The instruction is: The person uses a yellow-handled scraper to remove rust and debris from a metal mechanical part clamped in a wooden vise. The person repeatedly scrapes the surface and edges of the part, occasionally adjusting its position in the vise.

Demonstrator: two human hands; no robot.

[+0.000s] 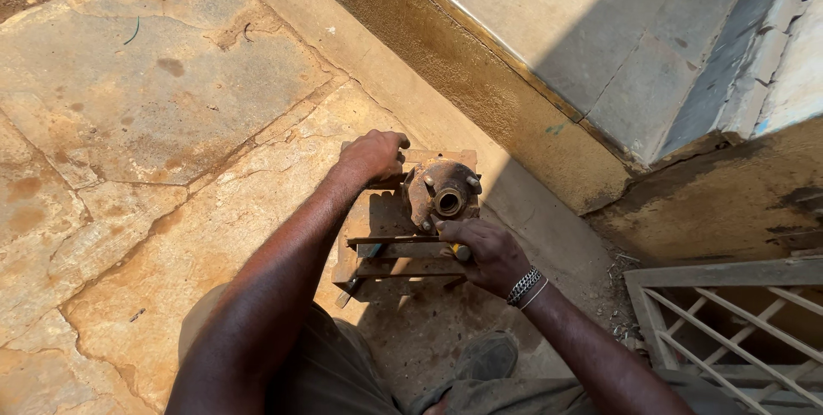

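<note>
A rusty wheel hub (443,193), round, brown and pitted, with a dark bore at its centre and studs standing out around its flange, sits on a low stand (403,248) of rusted flat metal bars, in the middle of the scene. The stand rests on the stone floor (154,106), whose large irregular slabs are tan, stained and cracked, with dusty joints.

The left hand (374,156) lies on the far left edge of the stand, just beside the hub, its fingers curled down over the metal; the grip looks closed on the stand's edge, though the fingertips are hidden. The right hand (490,254) is at the near right of the hub, touching its lower rim, with its grip closed around a tool with a yellow handle (462,251); only a short bit of the handle shows, so the kind of tool cannot be told. A metal chain bracelet (525,286) circles the right wrist.

To the far right rises a raised concrete step (531,115), its face rough and streaked brown, its top smooth and grey, half in shadow. At the near right stands a pale metal grate (729,321) with diagonal bars. A dark shoe (486,355) shows at the near edge.
</note>
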